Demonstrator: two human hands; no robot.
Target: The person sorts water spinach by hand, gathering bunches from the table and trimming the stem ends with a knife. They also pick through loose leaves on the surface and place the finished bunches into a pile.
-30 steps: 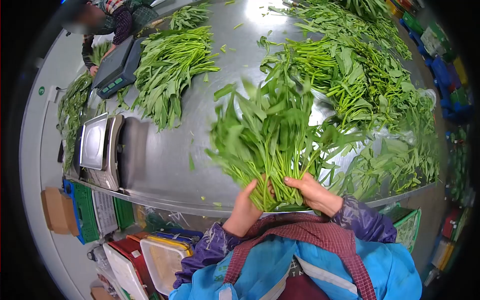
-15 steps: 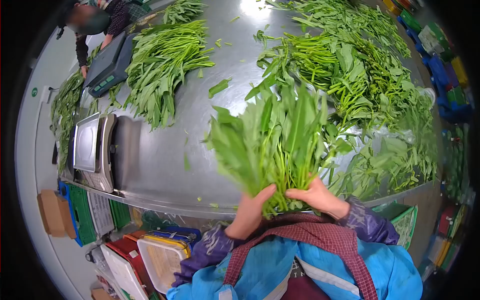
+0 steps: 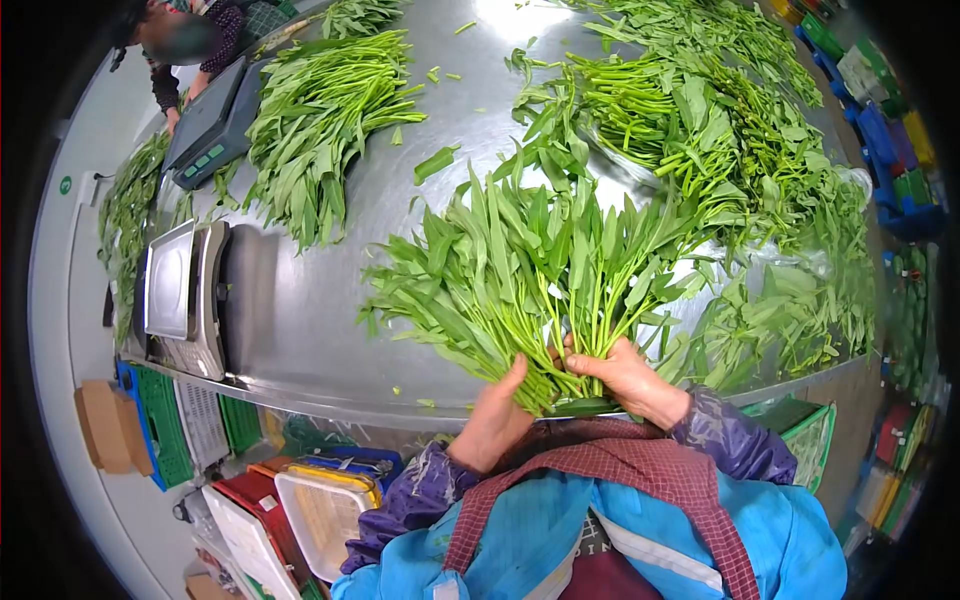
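Your left hand [image 3: 497, 412] was closed around the stem ends of a bunch of leafy greens [image 3: 520, 270] at the lower middle of the frame. Your right hand [image 3: 622, 378] gripped the same stems just beside it. The bunch fanned out over the steel table [image 3: 310, 320], leaves toward the centre. At the left edge sat a weighing scale [image 3: 185, 295]. A pile of greens [image 3: 320, 120] lay in the upper left, and a larger heap [image 3: 720, 140] filled the upper right.
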